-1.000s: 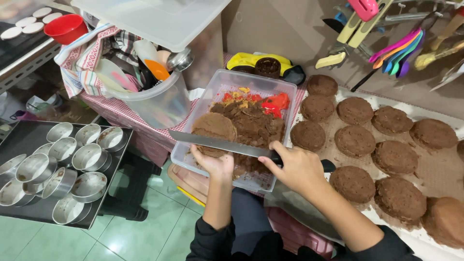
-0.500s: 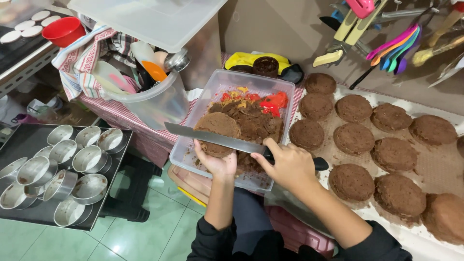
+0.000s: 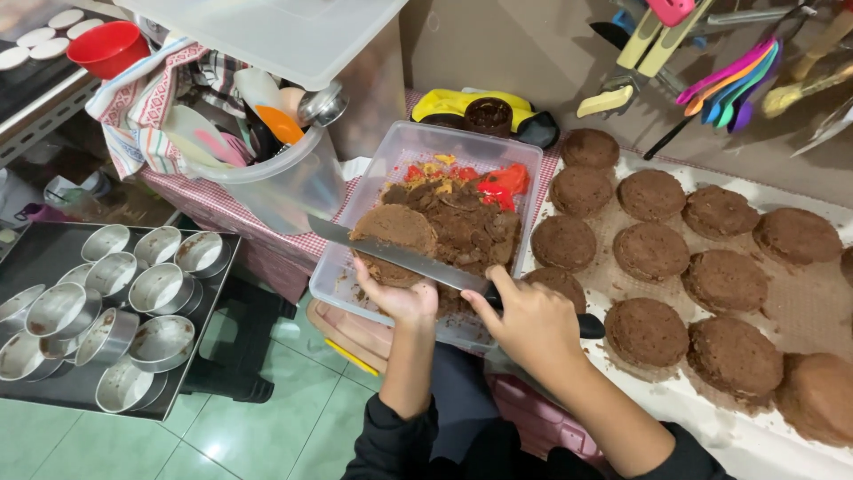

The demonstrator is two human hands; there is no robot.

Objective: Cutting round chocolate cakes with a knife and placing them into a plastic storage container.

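Your right hand (image 3: 531,324) is gripping the dark handle of the long knife (image 3: 404,260), and the blade is sitting farther across the small round chocolate cake (image 3: 394,242) than it was a second ago, angled up and away to your left. Since then the blade has been working over the cake's top, so the trimming cut looks to be well under way rather than just starting. Your left hand (image 3: 400,298) is cupping that cake from below, fingers curled around its near edge, holding it over the clear plastic tub (image 3: 355,267) just ahead of both hands. The tub is already holding a heap of brown cake trimmings (image 3: 466,227) with red and yellow scraps at its far side, which suggests the off-cut is meant to fall there.

To the right of your right hand, rows of round chocolate cakes (image 3: 653,253) are lying on brown paper on a white tray (image 3: 755,444). Down to the left of your left hand, a dark tray of empty metal tins (image 3: 111,307) is resting above the green tiled floor (image 3: 258,436). Beyond your left hand, a clear bucket of utensils (image 3: 267,169) is standing on a red checked cloth (image 3: 222,209), and coloured tools (image 3: 729,84) are hanging on the wall far ahead to your right.
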